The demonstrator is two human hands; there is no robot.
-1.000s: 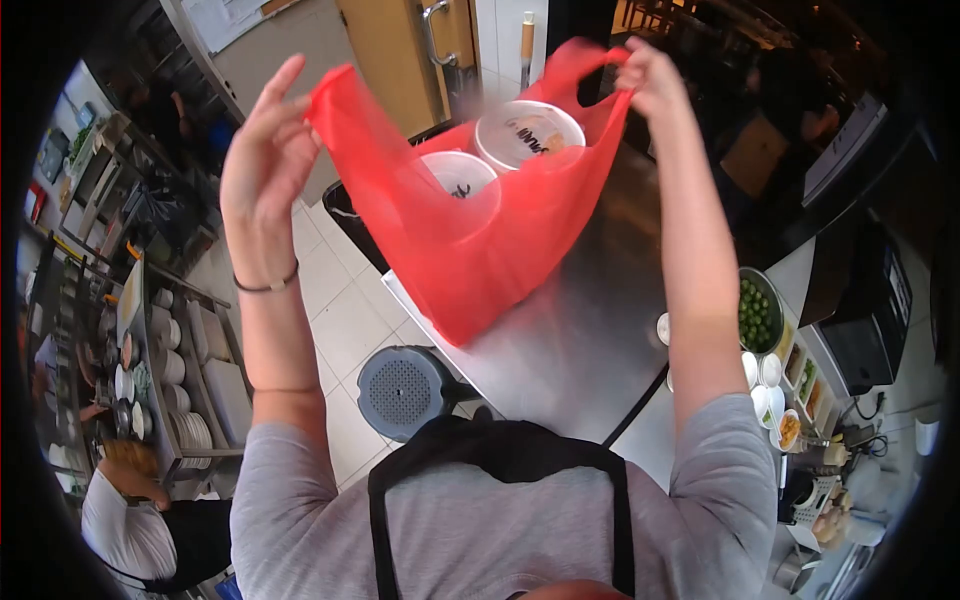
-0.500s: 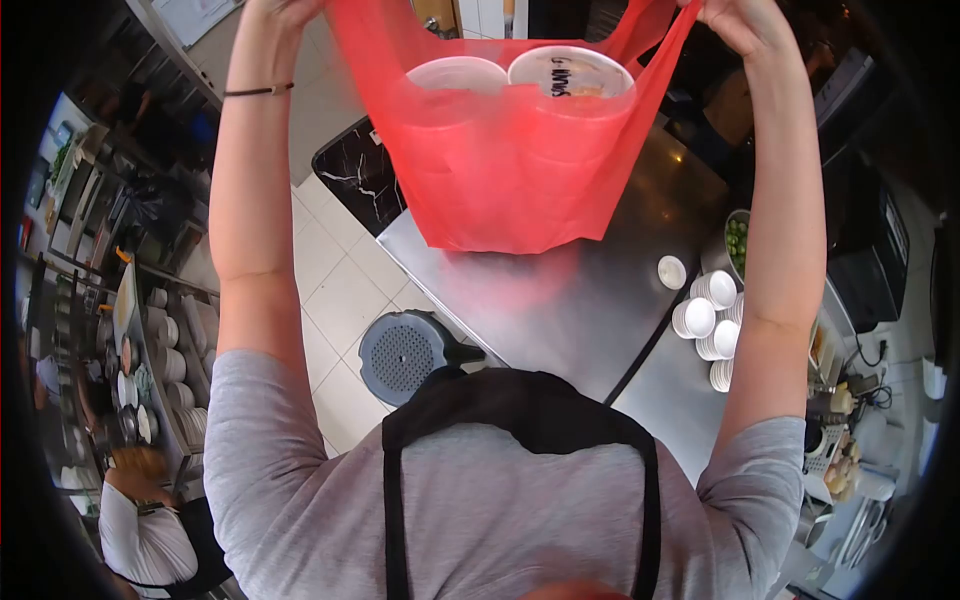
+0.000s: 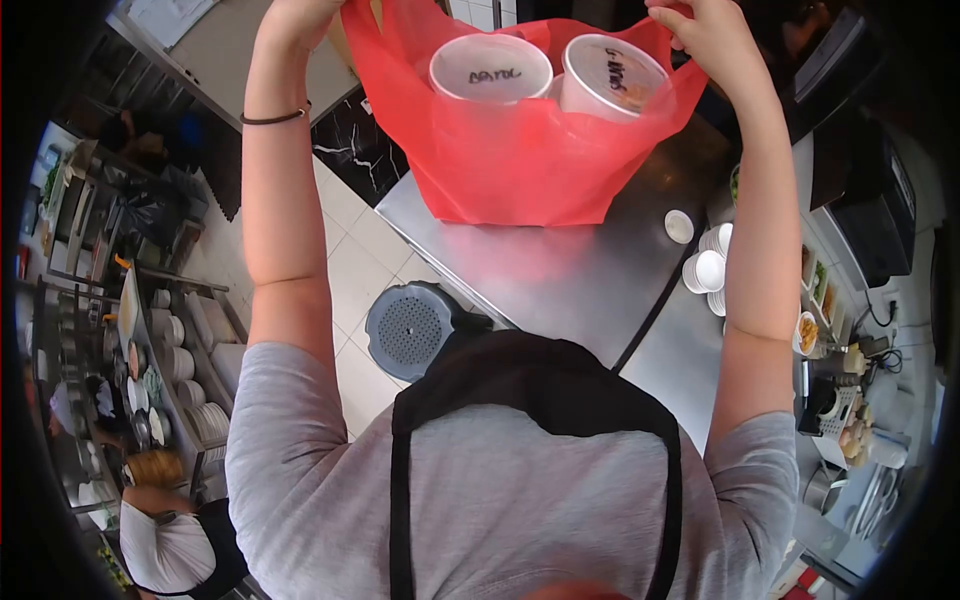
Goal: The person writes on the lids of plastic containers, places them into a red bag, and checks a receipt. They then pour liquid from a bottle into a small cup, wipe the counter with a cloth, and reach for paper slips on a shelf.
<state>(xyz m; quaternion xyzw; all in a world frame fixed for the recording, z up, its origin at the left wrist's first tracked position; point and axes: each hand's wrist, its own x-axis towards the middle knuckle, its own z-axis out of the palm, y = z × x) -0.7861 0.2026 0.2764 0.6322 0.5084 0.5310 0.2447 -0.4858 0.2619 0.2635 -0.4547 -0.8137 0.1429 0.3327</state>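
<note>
A red plastic bag [image 3: 510,175] stands on the metal counter with its mouth wide apart. Inside it, side by side, are two white lidded tubs: the left tub [image 3: 490,70] and the right tub [image 3: 615,75], both with black handwriting on the lids. At the top edge of the view my left hand [image 3: 300,18] is closed on the bag's left upper edge, its fingertips partly cut off by the frame. My right hand [image 3: 705,30] has its fingers curled at the bag's upper right side, pinching the plastic.
The metal counter [image 3: 510,270] carries a loose white lid [image 3: 679,227] and stacked white cups [image 3: 708,270] beside my right forearm. A grey perforated stool [image 3: 412,330] stands on the tiled floor. Dish shelves [image 3: 180,365] and another person's white sleeve [image 3: 165,550] are at left.
The bag's mouth has come down and spread, so both tub lids show more fully. My right hand has moved slightly left and its fingers have come into view.
</note>
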